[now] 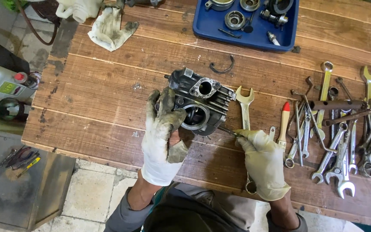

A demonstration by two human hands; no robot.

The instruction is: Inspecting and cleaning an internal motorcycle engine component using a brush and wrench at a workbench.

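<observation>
left hand (162,137): your dirty white glove is wrapped round the left side of the engine cylinder head (200,101); fingers curled over its top edge, closed on it

right hand (260,161): gloved too; fingertips pinched on a thin dark tool (227,130); its tip touches the lower right edge of the cylinder head; kind of tool too small to tell

cylinder head: dark finned metal casting; sits mid-worktop, right in front of you; round bore faces up beside your left thumb; oval port on top

worktop (99,99): reddish wooden planks, stained; you stand at its near edge

open-end spanner (245,105): lies just right of the head, jaws pointing away from you; shaft runs under your right hand

spanner pile (348,129): many spanners and rods spread at the right side, well apart from the head

red-tipped tool (284,122): between your right hand and the pile

blue tray (250,36): far edge, holds round metal parts

curved clip (222,68): on bare planks between tray and head

rag (110,28): dirty; far left corner
</observation>
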